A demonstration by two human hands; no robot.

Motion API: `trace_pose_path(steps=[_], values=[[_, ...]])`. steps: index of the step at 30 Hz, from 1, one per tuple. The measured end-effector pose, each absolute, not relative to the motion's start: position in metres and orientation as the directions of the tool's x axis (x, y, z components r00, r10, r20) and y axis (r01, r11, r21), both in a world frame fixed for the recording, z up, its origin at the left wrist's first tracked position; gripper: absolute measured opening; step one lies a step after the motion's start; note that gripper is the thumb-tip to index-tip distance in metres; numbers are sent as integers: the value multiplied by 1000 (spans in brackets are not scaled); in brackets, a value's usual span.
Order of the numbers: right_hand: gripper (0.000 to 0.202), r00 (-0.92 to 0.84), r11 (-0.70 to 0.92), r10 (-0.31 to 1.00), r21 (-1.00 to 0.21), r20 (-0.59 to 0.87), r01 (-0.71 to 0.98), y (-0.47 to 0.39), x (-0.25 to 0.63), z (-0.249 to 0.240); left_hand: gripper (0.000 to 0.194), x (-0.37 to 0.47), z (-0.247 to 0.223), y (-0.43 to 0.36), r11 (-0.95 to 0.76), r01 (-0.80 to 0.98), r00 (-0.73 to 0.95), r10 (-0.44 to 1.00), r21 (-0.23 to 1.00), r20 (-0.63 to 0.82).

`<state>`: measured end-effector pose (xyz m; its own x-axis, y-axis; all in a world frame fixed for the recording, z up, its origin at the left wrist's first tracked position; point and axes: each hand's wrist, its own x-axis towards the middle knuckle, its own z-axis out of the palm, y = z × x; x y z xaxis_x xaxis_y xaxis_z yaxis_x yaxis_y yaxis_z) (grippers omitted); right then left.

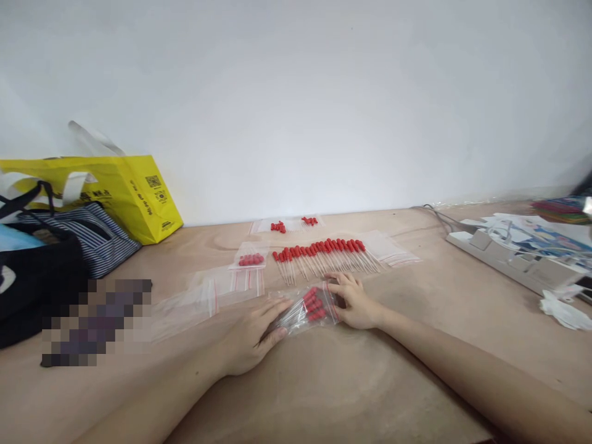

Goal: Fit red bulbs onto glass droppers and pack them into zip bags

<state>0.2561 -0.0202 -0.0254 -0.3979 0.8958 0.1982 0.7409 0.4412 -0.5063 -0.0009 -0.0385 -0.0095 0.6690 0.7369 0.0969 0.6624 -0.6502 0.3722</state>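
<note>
A clear zip bag (pixel 303 310) with several red-tipped sticks inside lies on the table between my hands. My left hand (pixel 259 336) grips the bag's left end, thumb below and fingers on top. The fingers of my right hand (pixel 354 302) are closed on its right end, by the red zip line. Just beyond the bag, a row of red-tipped sticks (pixel 319 251) lies side by side. Left of the row is a small bag of red pieces (pixel 251 259). Flat empty zip bags (pixel 222 287) overlap at the left.
More red pieces (pixel 278 227) lie on bags near the wall. A yellow bag (pixel 139 197), a striped pouch (pixel 99 237) and a black bag (pixel 41 283) stand left, near a blurred-out object (pixel 99 320). A power strip (pixel 499 259), cables and papers (pixel 546 231) occupy the right.
</note>
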Motion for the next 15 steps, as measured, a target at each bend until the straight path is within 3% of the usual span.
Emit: trace_pose_path(steps=[7,15], values=[[15,-375,401,911,-591,174,699,-19,258,-26,44,1,-4,-40,-638,686,664,746,349,57],[28,-353,429,902,-601,248,674,-19,258,-30,44,1,-5,-40,-640,682,663,745,355,69]])
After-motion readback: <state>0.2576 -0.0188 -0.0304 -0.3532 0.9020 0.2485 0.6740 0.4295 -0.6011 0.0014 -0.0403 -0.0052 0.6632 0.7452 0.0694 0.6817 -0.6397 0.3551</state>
